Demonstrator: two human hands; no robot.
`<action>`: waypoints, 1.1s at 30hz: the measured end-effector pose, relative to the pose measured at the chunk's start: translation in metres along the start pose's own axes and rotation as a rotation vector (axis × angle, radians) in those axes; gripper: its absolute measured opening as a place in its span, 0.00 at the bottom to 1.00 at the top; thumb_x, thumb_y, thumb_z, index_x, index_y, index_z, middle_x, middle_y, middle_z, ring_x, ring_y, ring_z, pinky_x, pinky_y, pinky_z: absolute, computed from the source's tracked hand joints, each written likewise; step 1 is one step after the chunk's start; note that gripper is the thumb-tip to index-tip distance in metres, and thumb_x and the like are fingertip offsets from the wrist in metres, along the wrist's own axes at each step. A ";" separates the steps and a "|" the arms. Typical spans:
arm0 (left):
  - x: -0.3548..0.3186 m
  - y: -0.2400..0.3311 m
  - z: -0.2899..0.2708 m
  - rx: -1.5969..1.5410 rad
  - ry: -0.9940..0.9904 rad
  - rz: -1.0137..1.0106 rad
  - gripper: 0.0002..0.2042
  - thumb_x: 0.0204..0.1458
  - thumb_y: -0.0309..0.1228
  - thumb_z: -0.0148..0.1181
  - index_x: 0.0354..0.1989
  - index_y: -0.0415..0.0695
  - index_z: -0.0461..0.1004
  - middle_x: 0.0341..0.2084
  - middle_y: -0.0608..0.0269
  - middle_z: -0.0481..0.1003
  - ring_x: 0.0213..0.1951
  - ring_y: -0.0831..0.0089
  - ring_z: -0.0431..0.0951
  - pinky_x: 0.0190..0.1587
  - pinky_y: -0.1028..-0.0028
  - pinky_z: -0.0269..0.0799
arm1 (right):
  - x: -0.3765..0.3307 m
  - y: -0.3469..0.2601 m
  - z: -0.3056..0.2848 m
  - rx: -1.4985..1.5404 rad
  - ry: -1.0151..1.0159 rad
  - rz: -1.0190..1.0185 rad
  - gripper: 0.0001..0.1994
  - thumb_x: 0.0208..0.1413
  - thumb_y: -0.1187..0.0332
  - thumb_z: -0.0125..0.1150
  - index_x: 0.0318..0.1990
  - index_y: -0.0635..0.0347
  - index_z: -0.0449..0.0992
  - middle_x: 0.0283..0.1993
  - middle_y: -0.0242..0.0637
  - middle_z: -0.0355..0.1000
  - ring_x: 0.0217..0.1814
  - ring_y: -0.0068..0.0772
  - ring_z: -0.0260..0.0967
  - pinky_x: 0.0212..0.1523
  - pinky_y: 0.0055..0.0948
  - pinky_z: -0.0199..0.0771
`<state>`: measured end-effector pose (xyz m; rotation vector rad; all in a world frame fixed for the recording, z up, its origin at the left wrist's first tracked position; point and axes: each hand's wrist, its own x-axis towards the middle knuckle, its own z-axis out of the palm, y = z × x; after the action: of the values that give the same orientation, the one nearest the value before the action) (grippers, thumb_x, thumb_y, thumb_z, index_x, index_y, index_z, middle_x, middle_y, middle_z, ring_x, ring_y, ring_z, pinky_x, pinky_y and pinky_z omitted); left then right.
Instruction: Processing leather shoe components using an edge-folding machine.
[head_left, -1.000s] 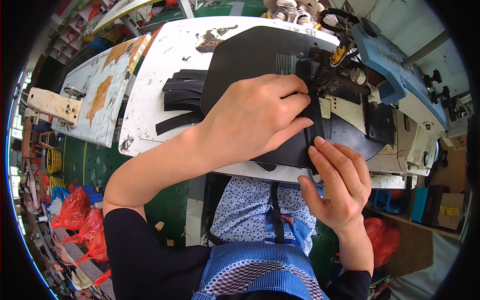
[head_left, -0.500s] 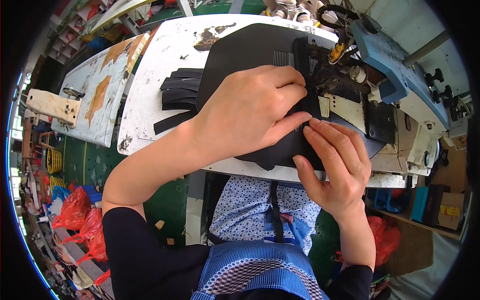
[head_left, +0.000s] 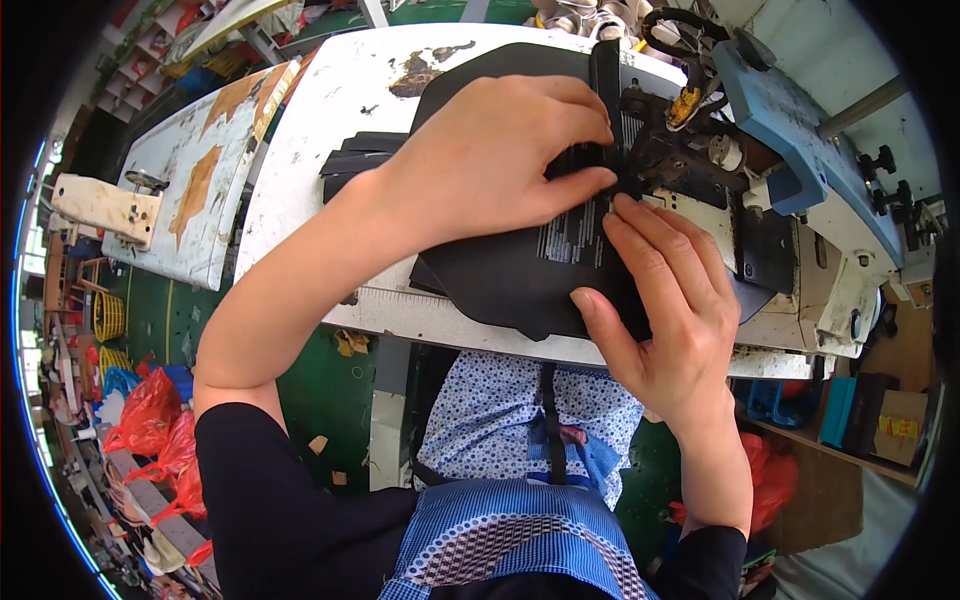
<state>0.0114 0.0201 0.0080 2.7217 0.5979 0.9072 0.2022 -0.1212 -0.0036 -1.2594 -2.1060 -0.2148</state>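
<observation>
A large black sheet panel (head_left: pixel 485 285) with pale printed stripes lies flat on the white worktable, beside the needle area of a sewing machine (head_left: pixel 775 120). A narrow black strip (head_left: pixel 605 70) runs across it, its far end standing past the panel's edge. My left hand (head_left: pixel 505 150) is closed, thumb and fingers pinching the strip near the machine. Just nearer to me, my right hand (head_left: pixel 675 290) rests with fingers stretched out on the panel and the strip's near part, thumb apart. The fingers partly hide the strip.
Several loose black strips (head_left: pixel 350 155) lie at the left of the panel, partly under it. The worn white tabletop (head_left: pixel 300 200) has a ruler along its front edge. Another machine table (head_left: pixel 190 190) stands to the left. Red plastic bags (head_left: pixel 145 415) hang at the lower left.
My left hand has moved farther away, and the strip's far end now reaches farther back. More printed stripes show between my hands. The right hand has moved slightly away from me.
</observation>
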 end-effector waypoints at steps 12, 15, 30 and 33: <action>0.053 -0.059 -0.020 -0.081 -0.354 -0.268 0.32 0.58 0.48 0.70 0.69 0.50 0.69 0.62 0.43 0.76 0.62 0.46 0.76 0.65 0.57 0.70 | -0.002 0.001 0.002 -0.030 -0.008 -0.020 0.25 0.50 0.58 0.75 0.51 0.68 0.83 0.55 0.47 0.81 0.55 0.50 0.79 0.54 0.42 0.80; 0.064 -0.046 -0.030 -0.315 -0.442 -0.519 0.30 0.56 0.42 0.72 0.67 0.46 0.72 0.60 0.42 0.77 0.61 0.55 0.77 0.62 0.61 0.73 | -0.002 0.000 0.003 -0.040 0.003 -0.014 0.25 0.49 0.58 0.75 0.50 0.67 0.84 0.54 0.45 0.82 0.54 0.49 0.79 0.53 0.41 0.80; -0.126 -0.090 0.110 -1.698 0.561 -0.953 0.11 0.64 0.29 0.64 0.52 0.41 0.81 0.41 0.61 0.83 0.46 0.69 0.82 0.52 0.68 0.79 | -0.114 -0.027 0.018 0.297 -0.149 0.019 0.10 0.43 0.76 0.75 0.36 0.62 0.83 0.39 0.38 0.82 0.35 0.37 0.79 0.34 0.31 0.81; -0.117 -0.035 0.138 -1.210 0.438 -0.623 0.11 0.62 0.30 0.65 0.50 0.41 0.81 0.40 0.60 0.82 0.45 0.67 0.82 0.50 0.66 0.79 | -0.112 -0.012 0.044 0.246 -0.163 0.082 0.16 0.45 0.80 0.73 0.44 0.63 0.83 0.47 0.41 0.82 0.43 0.46 0.79 0.41 0.36 0.80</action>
<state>-0.0005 -0.0092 -0.1736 1.1843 0.6102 1.1413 0.2071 -0.1880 -0.1039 -1.2455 -2.1334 0.1844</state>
